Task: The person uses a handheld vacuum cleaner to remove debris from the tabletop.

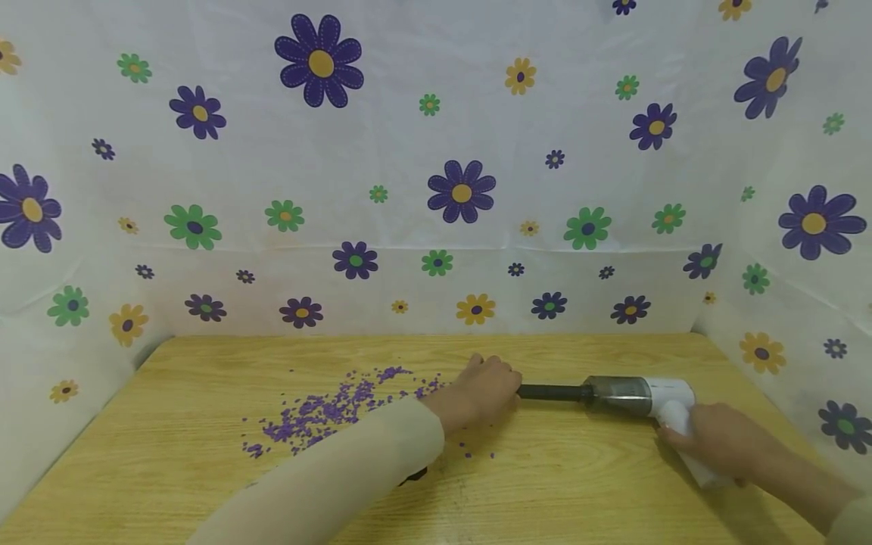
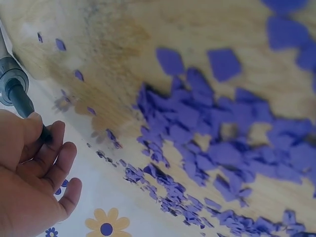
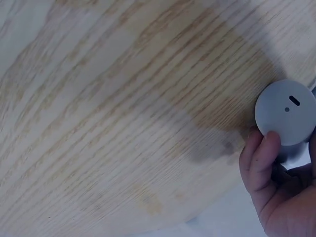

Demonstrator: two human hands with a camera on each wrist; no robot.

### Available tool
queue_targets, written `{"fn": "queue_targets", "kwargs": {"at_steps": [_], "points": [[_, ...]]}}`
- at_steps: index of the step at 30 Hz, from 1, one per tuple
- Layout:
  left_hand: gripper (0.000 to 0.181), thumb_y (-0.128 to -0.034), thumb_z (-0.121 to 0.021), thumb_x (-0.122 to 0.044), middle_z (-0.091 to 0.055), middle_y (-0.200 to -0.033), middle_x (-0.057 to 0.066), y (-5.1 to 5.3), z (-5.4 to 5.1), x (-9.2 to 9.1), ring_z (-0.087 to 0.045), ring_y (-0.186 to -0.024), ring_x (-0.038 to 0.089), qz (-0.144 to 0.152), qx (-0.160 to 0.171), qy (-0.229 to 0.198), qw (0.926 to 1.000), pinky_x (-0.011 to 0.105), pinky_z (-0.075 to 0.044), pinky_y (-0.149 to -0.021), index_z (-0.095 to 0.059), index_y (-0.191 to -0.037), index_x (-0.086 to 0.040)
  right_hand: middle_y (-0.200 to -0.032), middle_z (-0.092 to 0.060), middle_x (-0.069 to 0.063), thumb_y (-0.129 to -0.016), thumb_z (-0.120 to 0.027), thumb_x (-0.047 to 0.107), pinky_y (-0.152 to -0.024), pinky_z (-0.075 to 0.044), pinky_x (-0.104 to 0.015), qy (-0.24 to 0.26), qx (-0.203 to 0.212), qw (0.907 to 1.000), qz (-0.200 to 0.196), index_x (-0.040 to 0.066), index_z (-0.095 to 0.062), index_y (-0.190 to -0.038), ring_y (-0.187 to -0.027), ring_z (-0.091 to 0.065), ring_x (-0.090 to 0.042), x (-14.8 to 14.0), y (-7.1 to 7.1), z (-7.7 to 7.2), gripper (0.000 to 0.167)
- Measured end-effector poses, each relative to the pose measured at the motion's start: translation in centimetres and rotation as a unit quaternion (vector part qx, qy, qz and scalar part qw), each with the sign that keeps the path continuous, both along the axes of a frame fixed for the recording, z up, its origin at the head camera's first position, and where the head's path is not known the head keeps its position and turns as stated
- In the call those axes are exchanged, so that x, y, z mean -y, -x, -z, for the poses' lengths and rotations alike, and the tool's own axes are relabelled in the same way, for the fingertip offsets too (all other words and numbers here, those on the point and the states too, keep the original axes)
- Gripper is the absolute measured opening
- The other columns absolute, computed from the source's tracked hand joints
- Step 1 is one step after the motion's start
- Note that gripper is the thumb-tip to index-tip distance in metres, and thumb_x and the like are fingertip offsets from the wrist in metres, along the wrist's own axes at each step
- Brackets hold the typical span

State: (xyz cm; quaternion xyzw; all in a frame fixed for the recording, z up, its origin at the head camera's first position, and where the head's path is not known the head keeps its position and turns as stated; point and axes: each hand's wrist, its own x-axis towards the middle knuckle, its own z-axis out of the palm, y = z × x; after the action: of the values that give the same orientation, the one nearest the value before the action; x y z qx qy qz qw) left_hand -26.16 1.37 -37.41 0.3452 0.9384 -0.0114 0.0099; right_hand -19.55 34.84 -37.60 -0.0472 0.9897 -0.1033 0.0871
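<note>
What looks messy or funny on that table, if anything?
The small, flat, purple scraps look spilled: they're strewn loosely across the yellowish wooden table, thickest left of the middle, with a few strays apart. The white handheld vacuum with a dark see-through canister shows no obvious damage.

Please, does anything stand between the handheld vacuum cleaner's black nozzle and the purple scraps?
Yes, the left hand: it pinches the black nozzle at the end toward the purple scraps. In the head view, the left sleeve also hides part of the table beside them. Nothing else visible blocks the way.
</note>
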Motion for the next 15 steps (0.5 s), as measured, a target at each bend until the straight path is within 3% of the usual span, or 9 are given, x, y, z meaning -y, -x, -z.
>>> {"fn": "queue_targets", "kwargs": {"at_steps": [7,15], "points": [[0.026,-0.1022,-0.056,-0.033,-0.068,-0.106,-0.002,0.1,-0.8,0.3,-0.056,-0.094,0.014,-0.006,-0.021,0.0,0.9998,0.029,-0.041,-0.081,-0.069,-0.115,-0.016,-0.064,-0.052,-0.006,-0.094,-0.06,0.046,-0.037,-0.046,-0.027,0.013,-0.026,0.9996,0.0,0.002,-0.053,-0.079,-0.047,-0.052,-0.016,0.1,0.0,-0.3,0.047],[0.027,-0.1019,-0.055,-0.035,-0.068,-0.111,-0.003,0.4,-1.4,0.9,-0.059,-0.106,0.016,-0.022,-0.02,0.009,0.9995,0.032,-0.045,-0.089,-0.067,-0.117,-0.016,-0.065,-0.053,-0.007,-0.096,-0.058,0.047,-0.039,-0.047,-0.028,0.004,-0.038,0.9993,0.0,-0.002,-0.052,-0.082,-0.05,-0.053,-0.016,0.7,0.4,-1.2,0.051]]}}
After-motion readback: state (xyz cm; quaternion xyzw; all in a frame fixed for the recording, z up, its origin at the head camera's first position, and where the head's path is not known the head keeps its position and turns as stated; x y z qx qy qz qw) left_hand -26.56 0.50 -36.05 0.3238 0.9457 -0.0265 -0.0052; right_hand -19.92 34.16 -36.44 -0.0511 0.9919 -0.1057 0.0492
